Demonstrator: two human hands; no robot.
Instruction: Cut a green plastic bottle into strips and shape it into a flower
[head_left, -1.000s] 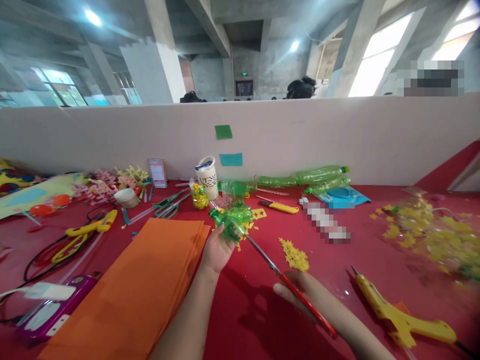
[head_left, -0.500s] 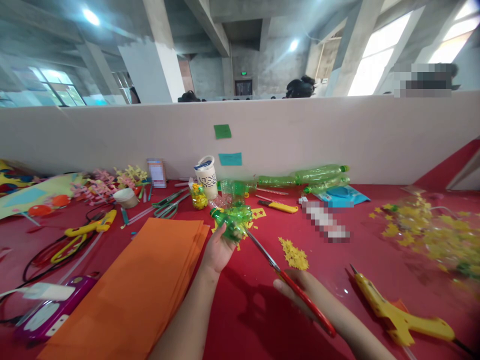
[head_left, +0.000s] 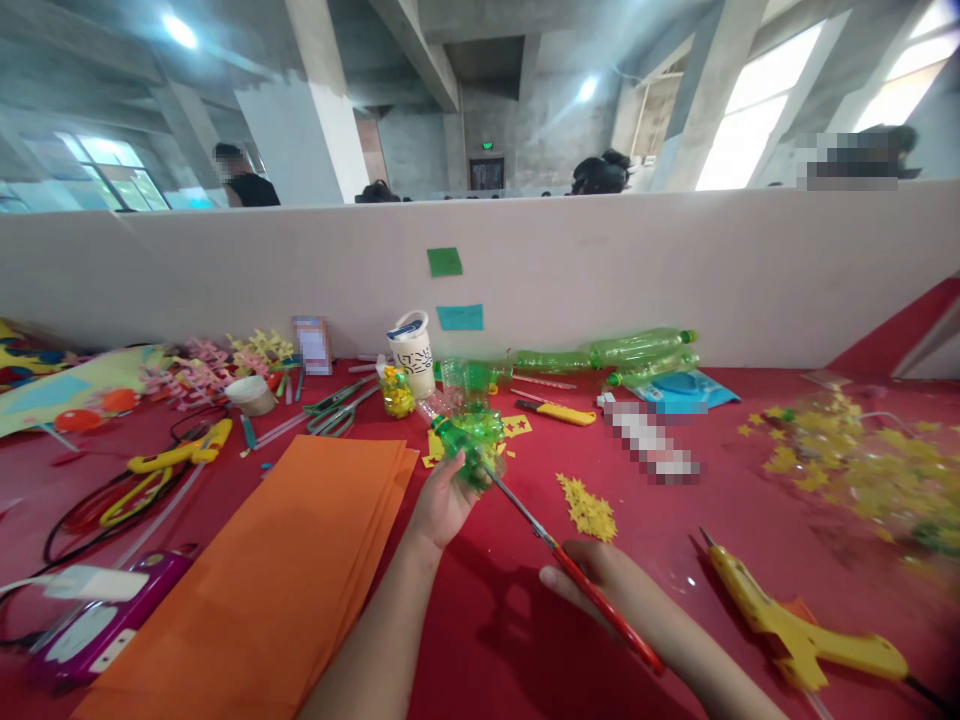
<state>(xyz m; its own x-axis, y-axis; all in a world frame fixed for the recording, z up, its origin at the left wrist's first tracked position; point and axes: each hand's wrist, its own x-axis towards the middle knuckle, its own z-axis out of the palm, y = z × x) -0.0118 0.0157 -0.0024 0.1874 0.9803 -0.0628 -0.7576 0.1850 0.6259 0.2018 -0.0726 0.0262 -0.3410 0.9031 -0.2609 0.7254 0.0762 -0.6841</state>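
Observation:
My left hand (head_left: 439, 508) is closed around a cut green plastic bottle piece (head_left: 487, 428), its neck pointing to the upper left and its cut edge curling outward. Red-handled scissors (head_left: 606, 612) are in my right hand (head_left: 592, 575), whose fingers are partly hidden behind the handles. The blades point up and left and look nearly closed. Their tips touch or overlap the plastic beside my left fingers; I cannot tell whether they are through it. Yellow card scraps (head_left: 517, 427) with star cutouts lie behind the bottle piece. A pile of small yellow stars (head_left: 589, 508) is just beyond my right hand.
Orange sheets (head_left: 300, 540) lie left, near a purple power strip (head_left: 124, 615) and cables. A yellow glue gun (head_left: 787, 610) lies right. Farther back are a utility knife (head_left: 566, 413), green bottles (head_left: 637, 348) and a white cup (head_left: 412, 358). A pale partition (head_left: 600, 270) bounds the table.
The bottle piece has turned slightly in my left hand. My right hand and the scissors have shifted a little left. A person has come into view beyond the partition at left.

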